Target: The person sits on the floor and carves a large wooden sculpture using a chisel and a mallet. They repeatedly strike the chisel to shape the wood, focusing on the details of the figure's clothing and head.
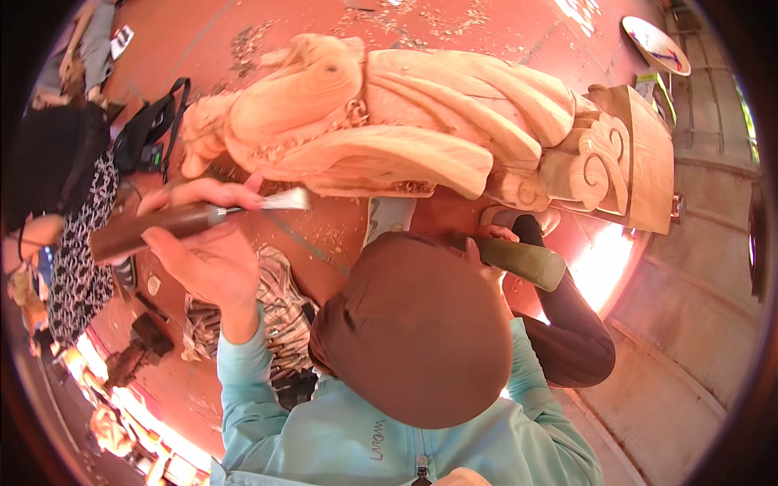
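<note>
left hand (203,243) clenched round a wooden-handled chisel (190,217), blade tip touching the pale wood carving (421,121) lying on the red floor (502,32), right hand (486,243) gripping a greenish mallet (523,261) just below it

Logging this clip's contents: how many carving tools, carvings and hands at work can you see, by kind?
Wood carvings: 1, the pale statue lying on the red floor
Chisels: 1, in the left hand
Mallets: 1, in the right hand
Hands at work: 2
Total: 5
</note>
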Tool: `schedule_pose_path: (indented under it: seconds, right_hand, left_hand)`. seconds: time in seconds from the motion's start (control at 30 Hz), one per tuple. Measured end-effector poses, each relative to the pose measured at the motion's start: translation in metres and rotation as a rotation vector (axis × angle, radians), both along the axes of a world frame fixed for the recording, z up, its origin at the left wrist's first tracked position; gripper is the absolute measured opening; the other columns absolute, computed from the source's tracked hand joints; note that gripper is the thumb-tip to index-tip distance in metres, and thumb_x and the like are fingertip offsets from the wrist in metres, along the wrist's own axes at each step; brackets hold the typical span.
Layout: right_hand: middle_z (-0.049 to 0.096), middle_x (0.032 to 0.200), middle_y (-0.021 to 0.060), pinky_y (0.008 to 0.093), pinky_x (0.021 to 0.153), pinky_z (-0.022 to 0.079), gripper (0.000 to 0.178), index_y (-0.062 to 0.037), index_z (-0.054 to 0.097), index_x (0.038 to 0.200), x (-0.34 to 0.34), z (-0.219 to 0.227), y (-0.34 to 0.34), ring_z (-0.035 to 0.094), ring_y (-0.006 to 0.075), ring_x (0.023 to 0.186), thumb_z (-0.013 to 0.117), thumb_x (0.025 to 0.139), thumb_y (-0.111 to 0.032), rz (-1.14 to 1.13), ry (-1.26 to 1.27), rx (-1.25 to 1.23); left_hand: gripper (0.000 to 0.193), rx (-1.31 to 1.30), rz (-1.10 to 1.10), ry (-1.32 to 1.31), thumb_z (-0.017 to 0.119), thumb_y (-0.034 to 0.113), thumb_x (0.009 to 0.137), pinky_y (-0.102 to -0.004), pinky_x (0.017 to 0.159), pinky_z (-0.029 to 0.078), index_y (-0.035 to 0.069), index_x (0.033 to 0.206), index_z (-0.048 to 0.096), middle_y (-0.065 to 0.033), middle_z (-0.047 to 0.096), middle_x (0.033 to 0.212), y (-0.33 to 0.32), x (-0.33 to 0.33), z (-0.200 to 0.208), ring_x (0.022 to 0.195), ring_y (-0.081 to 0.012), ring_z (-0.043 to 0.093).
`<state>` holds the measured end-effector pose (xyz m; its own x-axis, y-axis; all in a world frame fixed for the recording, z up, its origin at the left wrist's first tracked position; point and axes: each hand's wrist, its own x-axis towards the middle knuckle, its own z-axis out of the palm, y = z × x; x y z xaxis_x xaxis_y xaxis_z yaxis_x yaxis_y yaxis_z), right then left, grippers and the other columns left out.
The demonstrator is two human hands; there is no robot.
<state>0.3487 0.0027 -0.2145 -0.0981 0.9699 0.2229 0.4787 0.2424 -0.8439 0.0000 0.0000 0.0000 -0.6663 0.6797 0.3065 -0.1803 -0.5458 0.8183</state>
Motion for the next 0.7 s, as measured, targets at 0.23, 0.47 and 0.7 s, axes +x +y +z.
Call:
schedule_pose_path:
  seconds: [0.23,0.47,0.7]
  right_hand:
    - [0.055,0.096,0.0076,0.0334,0.081,0.042,0.036,-0.0037,0.044,0.102,0.000,0.013,0.009,0.052,0.0174,0.090,0.069,0.076,-0.006,-0.029,0.172,-0.173]
    - [0.054,0.100,0.0075,0.0346,0.086,0.040,0.035,-0.0040,0.043,0.103,0.012,0.070,0.014,0.051,0.0174,0.095,0.068,0.078,-0.011,-0.121,-0.022,-0.173]
    - [0.054,0.103,0.0074,0.0358,0.091,0.038,0.035,-0.0043,0.043,0.105,0.026,0.169,0.039,0.050,0.0175,0.100,0.066,0.081,-0.016,-0.193,-0.443,-0.103]
  left_hand:
    - [0.024,0.375,-0.298,0.853,0.062,0.014,0.073,-0.0240,0.045,0.039,0.016,0.096,0.060,-0.0014,0.050,0.073,0.120,0.111,0.001,0.058,-0.0131,0.049]
    - [0.020,0.437,-0.296,0.927,0.069,0.018,0.062,-0.0209,0.039,0.027,0.015,0.079,0.057,0.0030,0.040,0.064,0.146,0.173,-0.024,0.050,-0.0092,0.035]
    - [0.021,0.235,-0.315,0.789,0.066,0.022,0.069,-0.0186,0.041,0.035,0.018,0.089,0.060,0.0043,0.045,0.069,0.154,0.163,-0.029,0.055,-0.0083,0.044]
